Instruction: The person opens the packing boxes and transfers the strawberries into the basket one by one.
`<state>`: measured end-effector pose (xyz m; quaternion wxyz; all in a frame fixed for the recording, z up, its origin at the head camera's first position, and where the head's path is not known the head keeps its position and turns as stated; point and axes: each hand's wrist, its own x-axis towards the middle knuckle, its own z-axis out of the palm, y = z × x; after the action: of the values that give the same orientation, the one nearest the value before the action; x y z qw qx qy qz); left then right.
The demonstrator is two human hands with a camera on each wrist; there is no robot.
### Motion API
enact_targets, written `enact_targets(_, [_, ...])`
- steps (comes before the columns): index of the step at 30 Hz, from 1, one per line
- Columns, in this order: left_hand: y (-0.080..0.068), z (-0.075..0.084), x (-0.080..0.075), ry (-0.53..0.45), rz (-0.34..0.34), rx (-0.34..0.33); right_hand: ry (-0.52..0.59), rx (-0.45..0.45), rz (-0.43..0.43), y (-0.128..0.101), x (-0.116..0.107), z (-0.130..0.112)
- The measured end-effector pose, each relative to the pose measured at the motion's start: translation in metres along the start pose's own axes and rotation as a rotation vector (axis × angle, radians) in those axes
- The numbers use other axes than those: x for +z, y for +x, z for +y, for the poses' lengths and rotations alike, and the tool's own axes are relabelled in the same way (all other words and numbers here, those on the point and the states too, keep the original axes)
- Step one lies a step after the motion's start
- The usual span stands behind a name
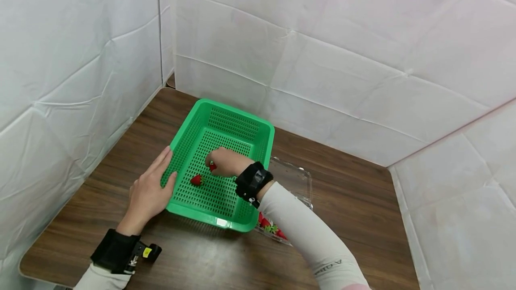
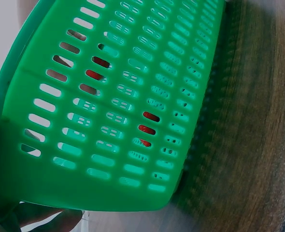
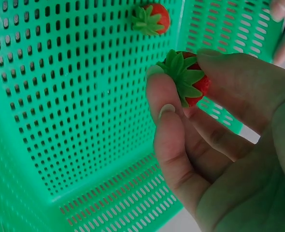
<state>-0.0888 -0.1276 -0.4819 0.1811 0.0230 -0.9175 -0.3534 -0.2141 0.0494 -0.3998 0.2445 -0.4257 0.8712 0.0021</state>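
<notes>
A green perforated plastic basket [image 1: 221,223] stands on the wooden table. My left hand [image 1: 150,190] holds its left rim, with the thumb over the edge; in the left wrist view those fingers are mostly hidden. Over the basket's inside, my right hand [image 1: 230,162] pinches a strawberry [image 3: 196,91] between thumb and fingers, its green leaves showing. Another strawberry [image 1: 196,180] lies on the basket floor, to the left of the held one. Through the basket slots, bits of red [image 2: 147,129] show in the left wrist view.
Right of the basket, partly under my right forearm, a clear plastic container [image 1: 304,182] holds several strawberries [image 1: 265,223]. White covered walls [image 1: 322,57] border the wooden table [image 1: 350,205] at the back and on the left and right.
</notes>
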Motion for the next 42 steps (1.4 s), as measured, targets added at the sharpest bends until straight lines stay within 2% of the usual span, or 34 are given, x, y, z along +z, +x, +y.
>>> enact_targets(9, [0.000, 0.002, -0.001, 0.001, -0.016, -0.017, -0.035, 0.012, -0.052, 0.011, 0.007, -0.005])
enact_targets(16, [-0.001, 0.002, -0.001, 0.007, -0.018, -0.016, 0.008, 0.052, -0.077, 0.012, 0.013, -0.012])
enact_targets(30, [0.000, 0.001, -0.001, -0.002, -0.020, -0.015, -0.089, 0.121, -0.109, 0.019, 0.032, -0.019])
enact_targets(42, [-0.001, 0.002, -0.001, -0.003, -0.028, -0.025, -0.088, 0.172, -0.138, 0.019, 0.037, -0.024])
